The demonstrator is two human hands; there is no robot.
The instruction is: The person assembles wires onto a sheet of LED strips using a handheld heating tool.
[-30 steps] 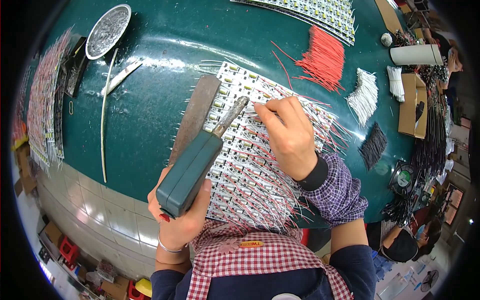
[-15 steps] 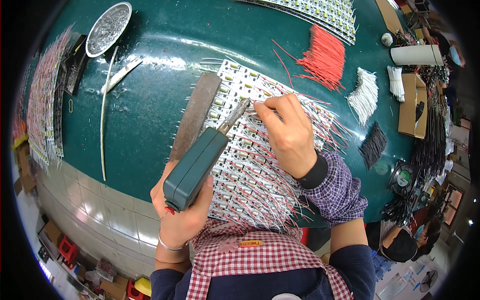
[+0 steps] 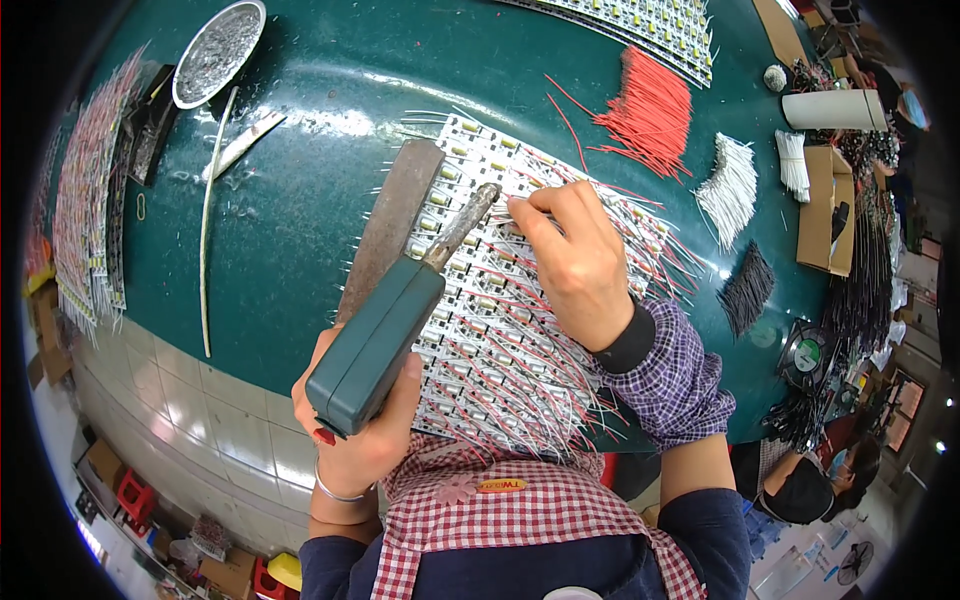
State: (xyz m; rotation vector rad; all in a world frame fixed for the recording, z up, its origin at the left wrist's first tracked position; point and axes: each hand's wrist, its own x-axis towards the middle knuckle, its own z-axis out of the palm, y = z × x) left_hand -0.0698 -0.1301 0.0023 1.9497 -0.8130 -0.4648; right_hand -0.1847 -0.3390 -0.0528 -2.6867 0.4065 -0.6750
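Observation:
My left hand (image 3: 365, 425) is wrapped around the green handle of a soldering iron (image 3: 375, 345). Its thick, crusted metal tip points up and right over a panel of small white circuit boards (image 3: 480, 330), close to my right fingertips. Thin red and white wires trail from many of the boards. My right hand (image 3: 575, 260) is closed in a pinch at the panel, on what looks like a thin wire; the fingers hide most of it. Along the panel's left side lies a flat brown bar (image 3: 393, 225).
Bundles of red wires (image 3: 650, 115), white wires (image 3: 728, 188) and black wires (image 3: 747, 290) lie to the right. A metal bowl of grey scraps (image 3: 218, 55), a solder-coloured rod (image 3: 208, 250) and a stack of wired panels (image 3: 85, 200) are on the left. An open cardboard box (image 3: 826, 225) stands far right.
The soldering iron's handle has shifted left and slightly down with my left hand, and its tip sits a little higher in view. My right hand has barely moved.

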